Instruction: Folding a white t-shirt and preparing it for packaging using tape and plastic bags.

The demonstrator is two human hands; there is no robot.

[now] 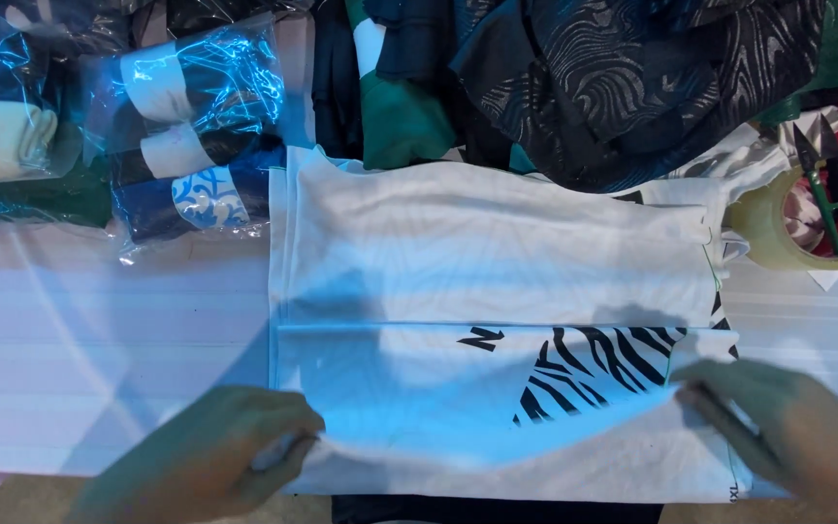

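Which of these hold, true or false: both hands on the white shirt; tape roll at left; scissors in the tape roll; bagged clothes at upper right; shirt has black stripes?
1. Both hands grip the white shirt. True: left hand and right hand pinch its near fold.
2. The tape roll sits at left. False: it is at the right edge.
3. Scissors lie across the tape roll. True.
4. Bagged clothes are at upper right. False: upper left.
5. The shirt has black stripes. True.

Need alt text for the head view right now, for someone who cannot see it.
Both hands, left hand and right hand, pinch the near edge of a white fabric garment with black stripes, lying flat on a white table. Bagged clothes and a clear tape roll lie beyond.
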